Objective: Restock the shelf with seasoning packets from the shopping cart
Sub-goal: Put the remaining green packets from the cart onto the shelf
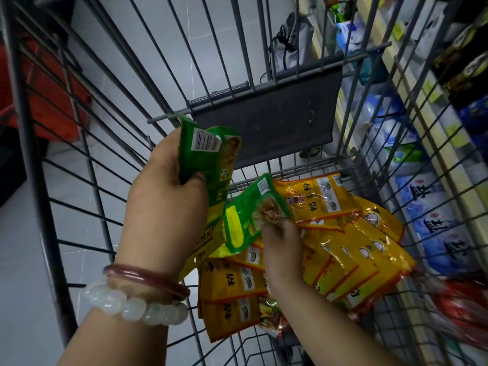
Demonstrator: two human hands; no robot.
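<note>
Inside the wire shopping cart (87, 180), my left hand (169, 196) grips green packets (211, 165); my right hand (280, 244), blurred, seemingly pinches another green packet (245, 220) above yellow packets (343, 233).

We see a wire shopping cart (87, 165) holding a loose heap of yellow seasoning packets (343, 241), overlapping and lying flat. Two green packets are lifted above them: one (208, 165) nearly upright, another (245, 220) tilted, its printing blurred, perhaps showing food. Stocked shelf (412, 143) stands alongside.
</note>
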